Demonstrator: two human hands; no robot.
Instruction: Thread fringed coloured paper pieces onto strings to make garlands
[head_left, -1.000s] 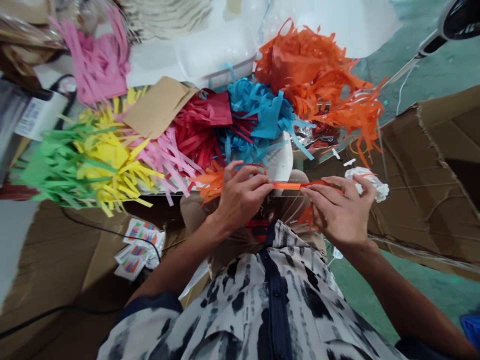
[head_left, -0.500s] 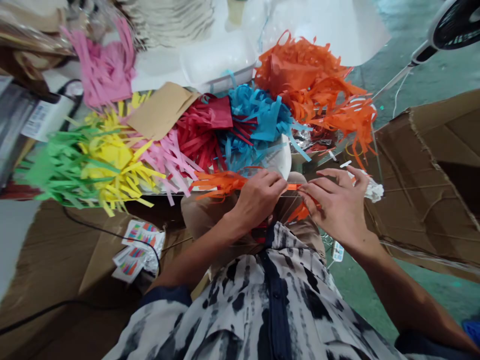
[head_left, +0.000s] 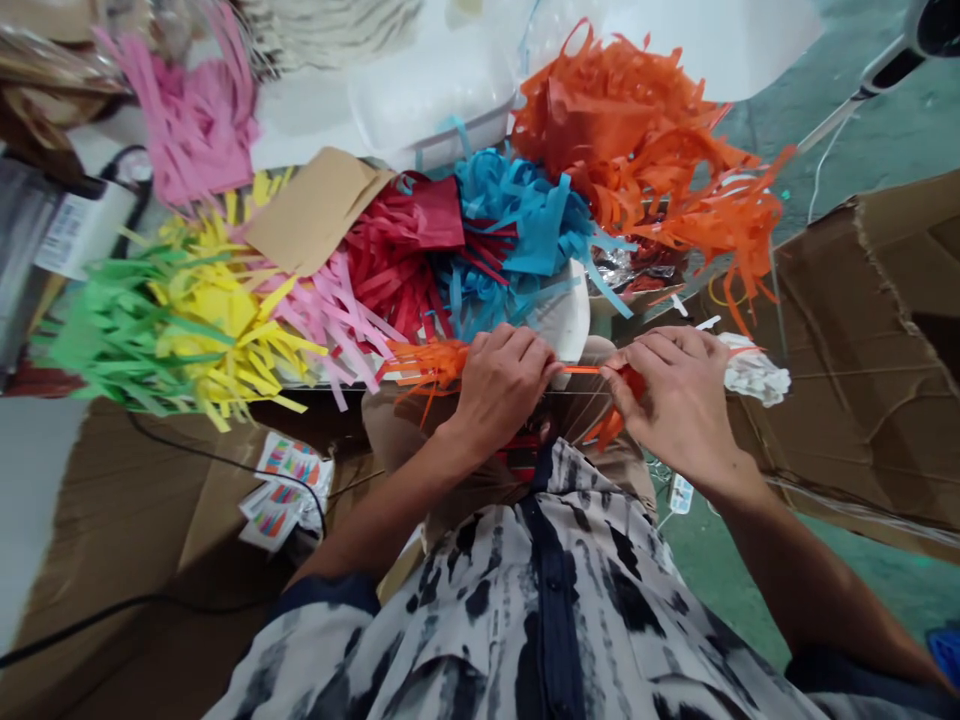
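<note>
An orange paper tassel (head_left: 429, 364) stretches between my two hands at the table's front edge, above my lap. My left hand (head_left: 504, 385) is closed around its left part, and fringe fans out past the knuckles. The middle is a thin twisted strand, pulled straight between the hands. My right hand (head_left: 671, 395) pinches the strand's other end with thumb and fingers. More orange fringe hangs below the right fingers, partly hidden by them. Just beyond my left hand lie fringed blue tissue (head_left: 544, 225) and a white rounded piece (head_left: 574, 318).
Fringed tissue in green (head_left: 124, 325), yellow (head_left: 229, 310), dark red (head_left: 420, 225) and orange (head_left: 600, 125) lines the table. Brown card (head_left: 319, 210) rests on top. A clear plastic tray (head_left: 435, 95) stands behind. Cardboard (head_left: 862, 350) rises at right; a fan (head_left: 900, 60) is beyond.
My right hand's raised fingers have closed onto the orange strand. My left hand has shifted slightly left, and the strand between the hands is longer and thinner. The view has shifted slightly.
</note>
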